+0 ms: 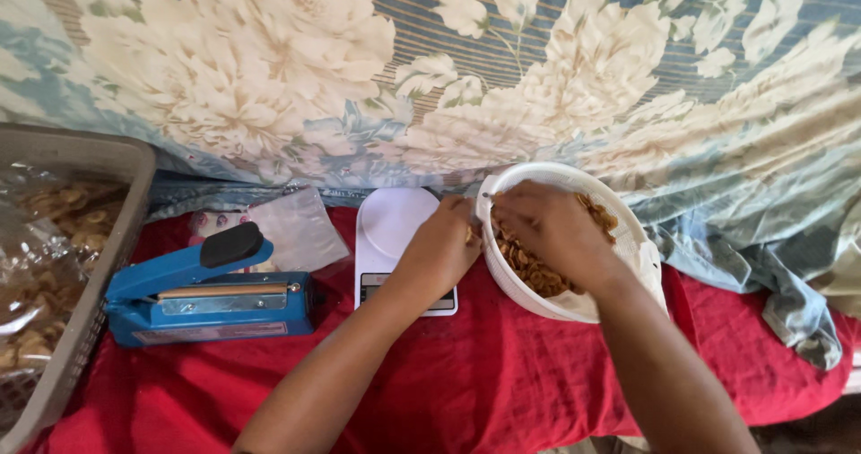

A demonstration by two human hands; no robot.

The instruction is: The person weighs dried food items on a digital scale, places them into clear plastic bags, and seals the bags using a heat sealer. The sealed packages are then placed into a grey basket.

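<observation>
Forearms come in from the bottom edge, nearest the camera, both reaching to the white bowl point(574, 303). Using the bowl as the reference point for everything.

Floral sheet point(556, 68) hangs behind the bowl and fills the whole top of the view. Red cloth point(466, 382) covers the surface under the bowl. Grey basket point(108, 221) sits far left of the bowl, holding clear bags of a brown snack. Blue heat sealer point(202, 297) is left of the bowl, between it and the basket, lever down. White kitchen scale point(395, 221) is just left of the bowl, platform bare. Empty clear bag point(300, 230) lies left of the scale, behind the sealer.

Bowl is tilted toward the person and holds brown chips point(538, 270).

Right hand point(552, 230) is inside the bowl, fingers curled down into the chips; looks like it is gathering a handful, but I cannot tell how much it holds. Left hand point(444, 248) is at the bowl's left rim, over the scale's right edge, fingers bent and pinched together; cannot tell what is in them, if anything.

Judgement: this is the scoop-out step of portioning. Next move would call for lifting the handful clear of the rim without spilling onto the cloth.
</observation>
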